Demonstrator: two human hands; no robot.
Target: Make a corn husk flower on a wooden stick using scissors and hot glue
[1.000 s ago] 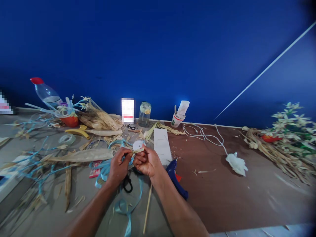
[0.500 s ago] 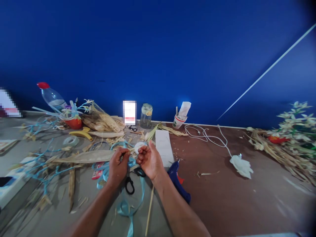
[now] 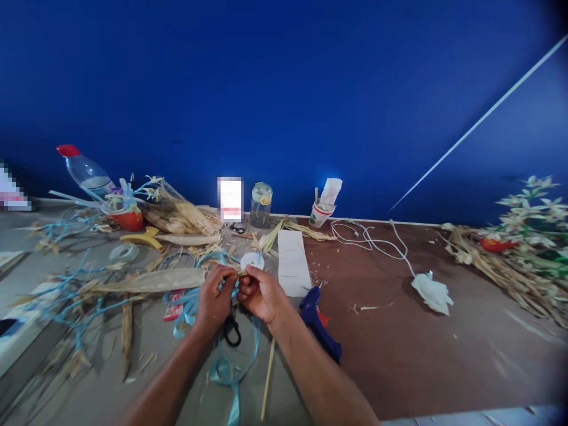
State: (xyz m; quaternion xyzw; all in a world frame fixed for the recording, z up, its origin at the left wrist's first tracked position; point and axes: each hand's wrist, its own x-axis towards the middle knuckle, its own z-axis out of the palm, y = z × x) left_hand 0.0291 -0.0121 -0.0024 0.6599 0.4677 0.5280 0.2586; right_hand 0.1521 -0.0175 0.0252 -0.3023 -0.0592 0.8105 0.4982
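My left hand (image 3: 216, 299) and my right hand (image 3: 262, 294) meet over the middle of the table, fingertips pinched together. Between them shows a small pale piece of dried corn husk (image 3: 241, 272), mostly covered by the fingers. Just beyond the fingertips lies a white ribbon spool (image 3: 252, 259). Light blue ribbon (image 3: 222, 371) trails under and in front of the hands. The black handle of scissors (image 3: 232, 331) pokes out beneath my left hand. A long flat husk (image 3: 155, 280) lies left of that hand. A blue glue gun (image 3: 319, 325) rests beside my right forearm.
Left are blue-stemmed husk flowers (image 3: 80, 313), tape (image 3: 124, 253) and a tilted bottle (image 3: 86, 171). At the back stand a glass jar (image 3: 261, 207) and a cup (image 3: 320, 214). White paper (image 3: 293, 263), a cable (image 3: 368, 239) and a flower bunch (image 3: 510, 254) lie right.
My right hand has turned inward, its fingers closing against the left fingertips around the husk piece. More of the white spool shows behind them. The view has shifted slightly.
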